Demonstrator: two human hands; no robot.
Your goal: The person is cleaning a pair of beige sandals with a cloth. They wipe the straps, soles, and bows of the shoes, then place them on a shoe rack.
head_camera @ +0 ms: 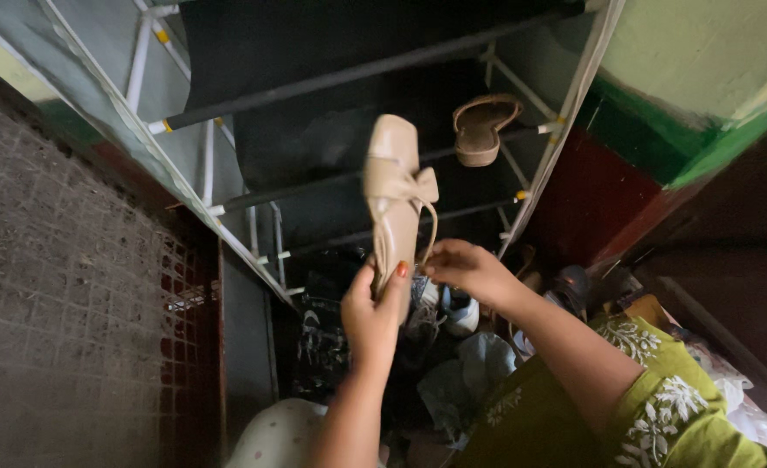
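Note:
My left hand (pixel 372 314) grips the heel end of a beige flat shoe with a bow (pixel 392 192), holding it up toe-first in front of a fabric shoe rack (pixel 227 204). Just to its right, my right hand (pixel 466 269) pinches the shoe's thin heel strap (pixel 433 232). A second beige shoe (pixel 481 130) lies on a rack shelf further back, to the upper right.
The rack has white tube frames, dark rods and grey fabric sides. Several shoes and bags are piled on the floor (pixel 453 329) under my hands. A tiled wall (pixel 63 286) stands at the left, a green and red painted wall (pixel 661 130) at the right.

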